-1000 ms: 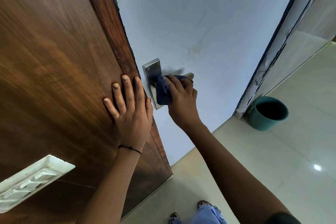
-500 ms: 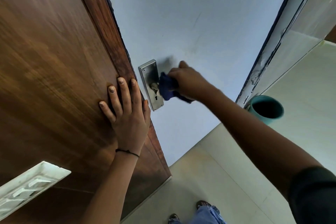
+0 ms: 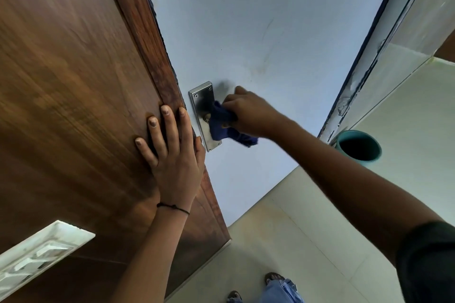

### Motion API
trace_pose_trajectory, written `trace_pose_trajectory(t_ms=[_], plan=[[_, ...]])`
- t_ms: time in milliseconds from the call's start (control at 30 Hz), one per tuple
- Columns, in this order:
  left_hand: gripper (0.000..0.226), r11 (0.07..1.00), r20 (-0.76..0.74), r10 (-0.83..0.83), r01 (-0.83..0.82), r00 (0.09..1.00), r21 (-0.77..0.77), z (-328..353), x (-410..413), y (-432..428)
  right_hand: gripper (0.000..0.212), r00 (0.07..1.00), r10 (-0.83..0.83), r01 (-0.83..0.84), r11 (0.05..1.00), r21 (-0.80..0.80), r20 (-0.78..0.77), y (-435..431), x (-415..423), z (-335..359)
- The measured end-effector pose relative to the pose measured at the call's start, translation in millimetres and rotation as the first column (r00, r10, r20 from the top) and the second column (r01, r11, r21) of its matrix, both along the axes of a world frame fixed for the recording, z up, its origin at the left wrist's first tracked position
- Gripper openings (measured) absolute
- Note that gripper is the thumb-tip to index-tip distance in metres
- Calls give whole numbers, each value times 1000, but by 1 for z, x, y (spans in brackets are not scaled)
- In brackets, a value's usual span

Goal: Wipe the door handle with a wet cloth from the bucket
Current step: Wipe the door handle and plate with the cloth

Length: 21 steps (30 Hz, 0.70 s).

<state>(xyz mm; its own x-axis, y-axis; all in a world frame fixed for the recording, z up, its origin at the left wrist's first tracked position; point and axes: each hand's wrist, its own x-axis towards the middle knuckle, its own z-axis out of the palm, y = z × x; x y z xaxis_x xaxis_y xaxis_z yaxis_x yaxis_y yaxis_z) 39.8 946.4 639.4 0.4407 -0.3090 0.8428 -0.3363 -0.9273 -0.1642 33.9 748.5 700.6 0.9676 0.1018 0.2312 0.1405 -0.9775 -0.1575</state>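
Observation:
A steel handle plate (image 3: pixel 200 98) is fixed to the edge of the brown wooden door (image 3: pixel 73 81). My right hand (image 3: pixel 248 112) is closed around a dark blue cloth (image 3: pixel 221 125) and presses it over the handle lever, which the cloth hides almost fully. A tail of the cloth hangs down to the right. My left hand (image 3: pixel 172 152) lies flat on the door's face next to its edge, fingers spread. A teal bucket (image 3: pixel 358 147) stands on the floor at the right, by the door frame.
A pale blue wall (image 3: pixel 258 32) lies behind the handle. A chipped white door frame (image 3: pixel 354 81) runs down to the bucket. A white vent grille (image 3: pixel 37 253) sits low in the door. My feet (image 3: pixel 273 278) stand on the beige tiled floor (image 3: pixel 307 241).
My right hand turned from gripping the lever from below to covering it from the right side, the cloth shifting toward the plate. My left hand stayed flat on the door.

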Motion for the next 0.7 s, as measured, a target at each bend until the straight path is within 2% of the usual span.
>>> trace_pose_trajectory(t_ms=[100,233,267,333,400,467,533,633,700], plan=[[70,1000,-6,-19,19,1000,-10,1,0,0,27,996,11,-11,1000,5,86,7,-2,-8],[70,1000,-4,-17,17,1000,-15,1,0,1,28,999,-43,43,999,-9,20,-22,0,-6],[70,1000,-5,-17,17,1000,-12,2,0,1,27,997,-80,80,996,30,-5,-32,1,-6],[71,1000,-13,-17,17,1000,-3,2,0,2,23,985,-147,163,961,226,-86,-48,-1,-10],[71,1000,-18,-16,16,1000,8,2,0,2,18,972,-163,225,859,461,-171,-58,-3,-15],[71,1000,-18,-18,18,1000,9,2,0,2,21,966,-165,256,697,670,-199,-59,-7,-21],[72,1000,-11,-24,24,1000,0,2,0,2,24,965,-162,260,461,848,-207,-55,-12,-36],[72,999,-2,-37,37,999,-8,3,-1,1,16,977,-121,175,-12,984,-176,-42,-17,-67],[72,999,0,-43,43,999,-11,3,-1,1,20,985,-82,122,-294,948,-152,-28,-18,-80]])
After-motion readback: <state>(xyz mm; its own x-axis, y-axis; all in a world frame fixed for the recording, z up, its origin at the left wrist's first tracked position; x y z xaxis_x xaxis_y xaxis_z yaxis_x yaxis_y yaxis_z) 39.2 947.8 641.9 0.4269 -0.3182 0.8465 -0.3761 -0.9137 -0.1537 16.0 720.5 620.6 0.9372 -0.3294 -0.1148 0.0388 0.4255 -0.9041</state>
